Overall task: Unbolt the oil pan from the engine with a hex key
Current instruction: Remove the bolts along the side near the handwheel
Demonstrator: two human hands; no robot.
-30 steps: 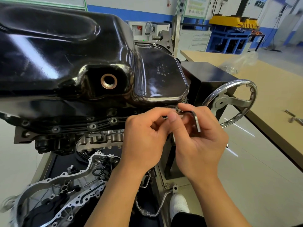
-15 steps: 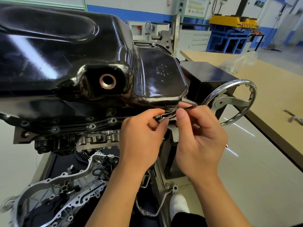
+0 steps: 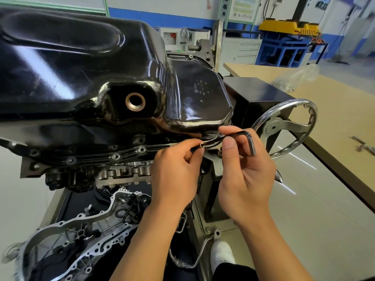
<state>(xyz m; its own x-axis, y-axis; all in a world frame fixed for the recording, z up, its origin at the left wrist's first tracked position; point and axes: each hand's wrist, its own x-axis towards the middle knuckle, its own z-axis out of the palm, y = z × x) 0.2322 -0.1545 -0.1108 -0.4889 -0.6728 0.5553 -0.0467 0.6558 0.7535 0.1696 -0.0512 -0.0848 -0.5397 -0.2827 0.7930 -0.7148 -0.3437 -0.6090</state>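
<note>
One hex key (image 3: 251,144), left hand (image 3: 174,175) pinching tip, right hand (image 3: 243,179) pinching bend

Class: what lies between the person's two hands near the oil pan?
The shaft of the hex key, pinched by the left hand and right hand; the head view shows it.

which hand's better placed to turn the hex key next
Right, probably. The right hand pinches the black L-shaped hex key near its bend, for leverage; the left hand only pinches its far end.
</note>
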